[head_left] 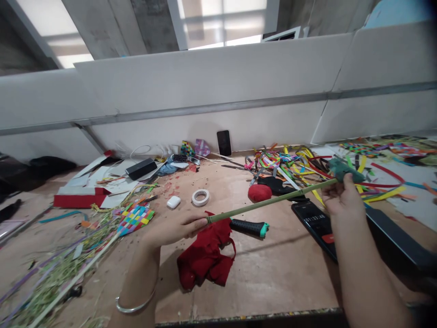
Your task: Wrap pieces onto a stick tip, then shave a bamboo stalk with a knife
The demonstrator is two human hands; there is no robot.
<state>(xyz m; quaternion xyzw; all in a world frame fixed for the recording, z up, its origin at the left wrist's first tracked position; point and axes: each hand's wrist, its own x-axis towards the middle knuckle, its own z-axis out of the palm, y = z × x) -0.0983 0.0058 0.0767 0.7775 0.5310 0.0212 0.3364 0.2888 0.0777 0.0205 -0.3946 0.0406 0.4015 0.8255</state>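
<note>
A thin green bamboo-like stick [262, 205] spans the space between my hands, slightly raised toward the right. My left hand [180, 228] is closed on its lower left end. Around the upper right end, my right hand [341, 198] is closed, right beside a bunched dark green cloth piece [343, 171]; whether that cloth is fixed to the stick I cannot tell. Beneath the stick lie a crumpled red cloth [208, 257] and a black-and-teal tool handle [249, 228]. A round red cloth bundle [259, 193] sits just behind the stick.
A phone with a timer [314, 223] lies near my right wrist. A tape roll [200, 197] and a white earbud case [173, 202] lie mid-table. Coloured strips [290, 164] heap at the back right. At left are a woven piece [134, 218] and dry fibres [61, 273].
</note>
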